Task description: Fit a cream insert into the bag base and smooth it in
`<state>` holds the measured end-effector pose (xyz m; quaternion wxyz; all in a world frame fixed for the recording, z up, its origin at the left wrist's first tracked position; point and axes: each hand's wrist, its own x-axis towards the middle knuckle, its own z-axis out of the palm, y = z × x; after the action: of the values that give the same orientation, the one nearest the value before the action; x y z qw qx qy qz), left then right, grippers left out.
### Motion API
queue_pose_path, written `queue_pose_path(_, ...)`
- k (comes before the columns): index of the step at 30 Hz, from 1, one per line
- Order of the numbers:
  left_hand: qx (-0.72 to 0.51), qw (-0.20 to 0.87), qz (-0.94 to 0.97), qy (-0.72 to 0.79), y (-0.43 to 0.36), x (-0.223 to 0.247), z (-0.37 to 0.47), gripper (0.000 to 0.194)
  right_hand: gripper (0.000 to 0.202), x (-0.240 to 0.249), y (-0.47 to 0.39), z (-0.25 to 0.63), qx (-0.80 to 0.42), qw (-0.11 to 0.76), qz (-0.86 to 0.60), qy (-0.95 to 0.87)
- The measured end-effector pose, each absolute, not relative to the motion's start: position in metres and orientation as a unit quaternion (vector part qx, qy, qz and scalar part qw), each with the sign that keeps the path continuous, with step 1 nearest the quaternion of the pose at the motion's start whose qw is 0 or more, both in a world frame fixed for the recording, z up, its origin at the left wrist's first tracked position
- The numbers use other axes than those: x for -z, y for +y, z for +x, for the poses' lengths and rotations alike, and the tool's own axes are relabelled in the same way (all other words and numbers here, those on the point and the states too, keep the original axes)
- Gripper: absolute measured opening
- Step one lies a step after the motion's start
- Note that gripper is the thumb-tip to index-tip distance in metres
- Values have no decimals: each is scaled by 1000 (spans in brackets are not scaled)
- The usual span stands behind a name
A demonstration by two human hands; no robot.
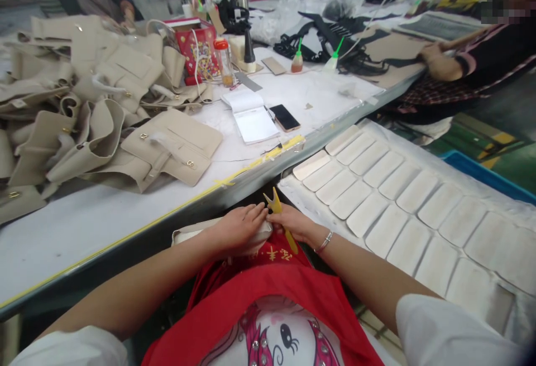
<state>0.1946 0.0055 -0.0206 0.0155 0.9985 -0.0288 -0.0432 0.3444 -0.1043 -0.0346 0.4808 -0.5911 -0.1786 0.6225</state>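
My left hand (pixel 240 225) is closed over the top of a beige leather bag (pixel 195 232) on my lap, its fingers bent across the bag's far side. The fingers' undersides and the thumb are hidden. My right hand (pixel 292 221) grips a yellow hand tool with a forked tip (pixel 274 201); the fork points up and away, and the tool's lower end shows below the palm. Both hands nearly meet at the bag's right end. Under them lies a red apron (pixel 259 293).
Ahead, a white-covered table (pixel 104 232) carries a heap of beige bags (pixel 176 143), a notebook (pixel 253 118), a phone (pixel 285 118) and glue bottles (pixel 296 62). At right, a board holds rows of pale panels (pixel 402 210). A co-worker's arm (pixel 444 64) reaches in from the right.
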Motion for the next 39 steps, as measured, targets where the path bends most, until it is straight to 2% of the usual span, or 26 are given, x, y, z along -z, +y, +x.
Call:
queue_pose_path(3,47,32,998,-14,0,14,192,51,38,31,-121,356,-614,479,-589,-215)
queue_pose_path(7,63,174,980,74,7,7,189,45,53,23,-154,375,-545,429,-655,-299)
queue_pose_path(9,71,240,958,142,9,5,191,54,55,20,-166,378,-531,372,-682,-337)
queue_pose_path(10,75,256,950,161,8,4,193,65,53,19,-170,378,-527,345,-688,-360)
queue_pose_path(12,88,248,949,172,3,5,200,89,48,19,-173,376,-517,303,-688,-410)
queue_pose_path(16,87,177,963,183,-14,15,210,90,43,21,-167,371,-536,280,-664,-439)
queue_pose_path(22,-9,146,975,165,-20,36,206,86,37,20,-157,375,-625,296,-592,-414)
queue_pose_path(28,-30,128,977,168,-23,39,201,81,37,27,-158,376,-673,324,-555,-368)
queue_pose_path(33,4,217,966,142,-8,28,187,75,49,34,-167,369,-691,369,-535,-315)
queue_pose_path(37,-7,262,959,109,0,25,172,50,54,41,-176,357,-693,430,-515,-262)
queue_pose_path(39,-14,260,957,130,-1,25,167,54,56,50,-182,350,-686,467,-509,-227)
